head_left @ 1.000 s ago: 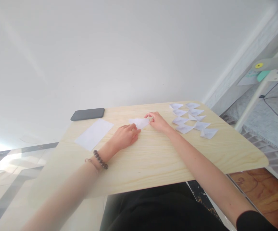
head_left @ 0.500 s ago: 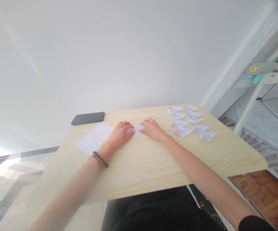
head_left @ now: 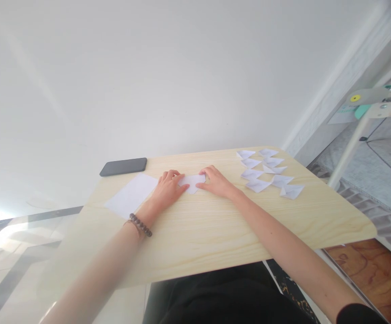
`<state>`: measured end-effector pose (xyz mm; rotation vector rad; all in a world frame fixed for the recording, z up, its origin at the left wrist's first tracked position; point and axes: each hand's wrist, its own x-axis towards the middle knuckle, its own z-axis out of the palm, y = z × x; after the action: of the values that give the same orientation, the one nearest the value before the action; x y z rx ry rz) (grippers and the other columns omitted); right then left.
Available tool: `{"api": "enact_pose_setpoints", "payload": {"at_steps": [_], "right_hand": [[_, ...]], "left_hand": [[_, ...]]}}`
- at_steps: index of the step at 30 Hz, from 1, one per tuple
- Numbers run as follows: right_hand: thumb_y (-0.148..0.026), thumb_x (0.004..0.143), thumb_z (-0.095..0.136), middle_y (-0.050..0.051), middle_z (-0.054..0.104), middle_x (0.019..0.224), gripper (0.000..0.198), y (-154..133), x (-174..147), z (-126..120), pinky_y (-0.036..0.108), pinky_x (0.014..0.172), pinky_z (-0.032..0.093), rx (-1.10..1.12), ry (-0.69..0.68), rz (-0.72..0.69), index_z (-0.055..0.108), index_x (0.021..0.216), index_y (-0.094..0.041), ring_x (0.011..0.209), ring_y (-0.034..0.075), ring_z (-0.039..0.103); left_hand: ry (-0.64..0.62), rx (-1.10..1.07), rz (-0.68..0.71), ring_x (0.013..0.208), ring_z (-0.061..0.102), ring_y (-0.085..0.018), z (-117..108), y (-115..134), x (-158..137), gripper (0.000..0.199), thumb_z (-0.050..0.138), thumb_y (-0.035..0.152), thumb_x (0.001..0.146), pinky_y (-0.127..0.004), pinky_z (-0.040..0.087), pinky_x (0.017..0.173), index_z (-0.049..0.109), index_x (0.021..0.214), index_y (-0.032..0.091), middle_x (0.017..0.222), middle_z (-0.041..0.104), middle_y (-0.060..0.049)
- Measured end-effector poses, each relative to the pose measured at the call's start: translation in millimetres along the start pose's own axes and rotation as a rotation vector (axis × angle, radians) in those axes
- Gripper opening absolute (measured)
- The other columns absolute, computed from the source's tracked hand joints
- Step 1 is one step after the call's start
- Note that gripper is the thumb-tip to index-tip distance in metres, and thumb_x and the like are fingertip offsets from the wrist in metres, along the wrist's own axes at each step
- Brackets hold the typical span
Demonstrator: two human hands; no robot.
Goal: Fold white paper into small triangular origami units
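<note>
Between my hands, on the light wooden table [head_left: 195, 234], lies a small folded piece of white paper [head_left: 193, 183]. My left hand [head_left: 169, 186] grips its left end, thumb on the near side and fingers curled at the far side. At the right end my right hand [head_left: 215, 181] pinches the paper in the same way, thumb and index finger at its edge. The paper's two ends are partly covered by my fingers. Beside my left hand a flat sheet of white paper [head_left: 129, 193] rests on the table, its right corner close to my wrist.
To the right stand several folded white paper boats [head_left: 258, 185] in two rough columns. A black phone [head_left: 123, 167] lies at the table's far left corner. A white wall [head_left: 182, 90] rises behind the table, and a pale metal frame [head_left: 347, 153] stands beyond its right side.
Both hands stay on the folded paper with nearly the same grip. My fingers have shifted slightly outward, and a little more of the paper shows between them.
</note>
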<state>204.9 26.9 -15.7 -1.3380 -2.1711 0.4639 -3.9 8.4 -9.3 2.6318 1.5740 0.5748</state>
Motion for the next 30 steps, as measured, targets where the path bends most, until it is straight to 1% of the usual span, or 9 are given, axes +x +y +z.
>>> {"api": "enact_pose_setpoints", "payload": {"at_steps": [4, 8, 10, 14, 17, 22, 26, 30], "right_hand": [[-0.039, 0.063, 0.065, 0.003, 0.046, 0.097, 0.039, 0.4, -0.4, -0.5, 0.031, 0.079, 0.040, 0.082, 0.016, 0.008, 0.050, 0.094, -0.020, 0.087, 0.015, 0.048], [-0.034, 0.061, 0.067, 0.001, 0.047, 0.095, 0.038, 0.2, -0.6, -0.4, 0.027, 0.071, 0.040, 0.157, 0.033, -0.033, 0.048, 0.091, -0.020, 0.076, 0.012, 0.047], [-0.032, 0.062, 0.067, 0.001, 0.048, 0.094, 0.037, -0.7, -0.5, -0.7, 0.027, 0.070, 0.040, 0.190, 0.038, -0.060, 0.048, 0.091, -0.020, 0.073, 0.011, 0.046], [-0.029, 0.062, 0.067, 0.003, 0.050, 0.097, 0.041, -1.9, -0.2, -1.3, 0.028, 0.072, 0.041, 0.228, 0.032, -0.068, 0.050, 0.098, -0.019, 0.077, 0.012, 0.047], [-0.028, 0.063, 0.067, 0.004, 0.049, 0.100, 0.046, -0.9, 0.1, -1.2, 0.030, 0.075, 0.041, 0.239, -0.002, -0.058, 0.052, 0.105, -0.020, 0.079, 0.013, 0.048], [-0.029, 0.064, 0.066, 0.004, 0.047, 0.100, 0.043, 0.4, 0.2, -0.9, 0.030, 0.076, 0.042, 0.238, -0.029, -0.032, 0.055, 0.105, -0.022, 0.080, 0.012, 0.050], [-0.028, 0.065, 0.065, 0.003, 0.050, 0.099, 0.041, -1.8, 0.2, -1.7, 0.029, 0.075, 0.042, 0.243, -0.020, -0.055, 0.055, 0.104, -0.021, 0.080, 0.013, 0.050], [-0.027, 0.065, 0.065, 0.002, 0.053, 0.096, 0.040, -3.6, 0.2, -2.6, 0.029, 0.074, 0.042, 0.248, -0.019, -0.081, 0.054, 0.103, -0.021, 0.079, 0.013, 0.050]], "left_hand": [[-0.019, -0.002, -0.005, 0.108, 0.039, -0.026, 0.5, -0.3, -0.1, 0.044, 0.038, 0.047, 0.083, -0.043, 0.035, 0.087, 0.047, 0.118, 0.022, 0.117, 0.046, -0.008], [-0.021, -0.020, -0.008, 0.104, 0.041, -0.025, -0.6, 0.8, 0.9, 0.043, 0.040, 0.046, 0.082, -0.042, 0.035, 0.086, 0.049, 0.114, 0.019, 0.112, 0.049, -0.009], [-0.015, -0.024, -0.009, 0.103, 0.042, -0.025, -0.8, 1.3, 1.3, 0.043, 0.042, 0.045, 0.082, -0.041, 0.036, 0.086, 0.048, 0.115, 0.018, 0.111, 0.049, -0.009], [-0.018, -0.022, 0.008, 0.103, 0.042, -0.024, -0.3, 1.3, 0.6, 0.044, 0.041, 0.044, 0.083, -0.041, 0.036, 0.087, 0.045, 0.120, 0.020, 0.111, 0.048, -0.009], [-0.018, -0.015, 0.020, 0.104, 0.042, -0.024, -0.6, 1.4, -0.7, 0.043, 0.040, 0.043, 0.083, -0.041, 0.035, 0.087, 0.046, 0.120, 0.022, 0.112, 0.047, -0.009], [-0.017, -0.022, 0.061, 0.103, 0.042, -0.023, -1.7, 2.1, -0.7, 0.039, 0.038, 0.040, 0.085, -0.040, 0.035, 0.088, 0.049, 0.118, 0.024, 0.110, 0.047, -0.008], [-0.009, -0.015, 0.030, 0.103, 0.042, -0.024, 0.0, 1.3, 0.6, 0.044, 0.041, 0.042, 0.083, -0.041, 0.036, 0.088, 0.046, 0.120, 0.019, 0.112, 0.047, -0.010], [-0.003, -0.022, 0.034, 0.105, 0.041, -0.025, 1.1, 0.7, 0.9, 0.043, 0.041, 0.043, 0.083, -0.041, 0.035, 0.089, 0.047, 0.118, 0.018, 0.113, 0.047, -0.010]]}}
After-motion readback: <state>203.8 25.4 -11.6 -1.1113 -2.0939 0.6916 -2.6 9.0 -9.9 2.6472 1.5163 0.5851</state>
